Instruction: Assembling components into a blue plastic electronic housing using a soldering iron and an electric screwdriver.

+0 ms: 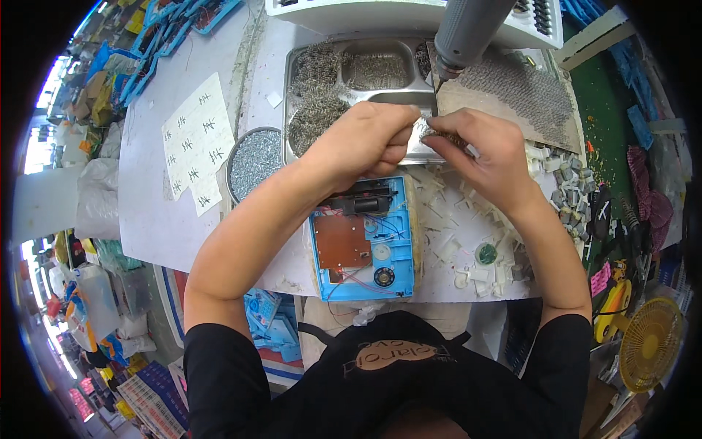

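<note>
Both my hands meet over the metal compartment tray [417,155], just beyond a blue plastic housing. My left hand [365,139] is closed, thumb and forefinger pinched near the right fingertips; what they pinch is too small to make out. Between the bent fingers and thumb of my right hand [490,150] is a clump of small metal springs [455,139]. More tangled springs [316,121] fill the tray's left compartments. The open blue housing [406,249] lies below my hands, with a brown circuit board [340,241], wires and a black mechanism [365,203] inside.
A grey power screwdriver [468,36] hangs above the tray. A round bowl of small screws [252,162] stands left, beside a marked paper sheet [197,143]. White plastic parts [479,274] and small grey parts [574,190] lie right. A cardboard sheet [512,95] holds rows of springs.
</note>
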`<state>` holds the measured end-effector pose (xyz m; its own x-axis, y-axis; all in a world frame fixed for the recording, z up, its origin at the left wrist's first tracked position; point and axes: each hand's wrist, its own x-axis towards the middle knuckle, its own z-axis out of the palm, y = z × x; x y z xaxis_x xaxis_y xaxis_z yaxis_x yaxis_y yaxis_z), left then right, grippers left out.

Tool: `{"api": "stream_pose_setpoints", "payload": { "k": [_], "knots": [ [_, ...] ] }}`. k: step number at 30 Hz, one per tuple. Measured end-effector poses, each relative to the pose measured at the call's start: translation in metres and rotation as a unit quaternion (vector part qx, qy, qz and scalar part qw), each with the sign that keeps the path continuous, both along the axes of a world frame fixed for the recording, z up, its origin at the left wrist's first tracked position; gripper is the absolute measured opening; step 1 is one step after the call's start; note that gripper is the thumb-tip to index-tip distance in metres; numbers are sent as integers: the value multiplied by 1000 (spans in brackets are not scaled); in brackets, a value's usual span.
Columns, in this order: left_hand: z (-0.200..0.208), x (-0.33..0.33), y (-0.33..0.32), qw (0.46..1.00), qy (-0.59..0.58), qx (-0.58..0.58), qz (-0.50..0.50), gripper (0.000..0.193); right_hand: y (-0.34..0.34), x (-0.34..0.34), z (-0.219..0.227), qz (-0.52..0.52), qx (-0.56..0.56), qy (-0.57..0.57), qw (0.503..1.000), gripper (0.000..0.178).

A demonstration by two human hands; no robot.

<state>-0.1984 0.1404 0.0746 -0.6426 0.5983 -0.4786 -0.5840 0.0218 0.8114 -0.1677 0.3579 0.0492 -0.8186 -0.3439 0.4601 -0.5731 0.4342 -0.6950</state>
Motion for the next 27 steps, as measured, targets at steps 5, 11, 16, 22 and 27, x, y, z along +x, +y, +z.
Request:
{"api": "stream_pose_setpoints", "payload": {
  "k": [5, 11, 16, 22, 27],
  "knots": [
    [-8, 8, 7, 916, 370, -156, 26, 43, 3, -3, 11, 1, -57, -183, 981, 17],
    [-20, -3, 10, 935, 307, -178, 4, 50, 0, -10, -3, 0, 30, 16, 999, 13],
    [-12, -19, 6, 971, 117, -207, -36, 53, 2, -16, -6, 25, 56, 199, 978, 15],
    [-26, -12, 1, 743, 587, -317, -58, 34, 12, -22, -6, -11, 129, 3, 992, 18],
    [-5, -7, 4, 884, 397, -222, -102, 29, 9, -16, -10, 21, 95, 28, 995, 18]
  ]
}}
